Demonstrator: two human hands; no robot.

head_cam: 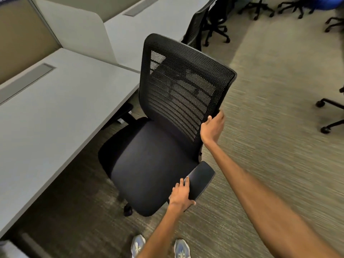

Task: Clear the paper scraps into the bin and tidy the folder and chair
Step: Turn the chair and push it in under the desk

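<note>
A black office chair (152, 161) with a mesh back and a padded seat stands in front of me, turned at an angle beside the grey desk (55, 108). My left hand (181, 196) grips the near armrest pad (202, 176). My right hand (212, 128) holds the right edge of the mesh backrest (184, 86). The chair's far armrest sits partly under the desk edge. No paper scraps, folder or bin are in view.
A white divider panel (80, 28) stands between this desk and a second desk (152, 21) behind it. Another black chair (202, 23) sits at that desk. Several chair bases (329, 116) stand on the carpet at the right and top right. My shoes (160, 246) show at the bottom.
</note>
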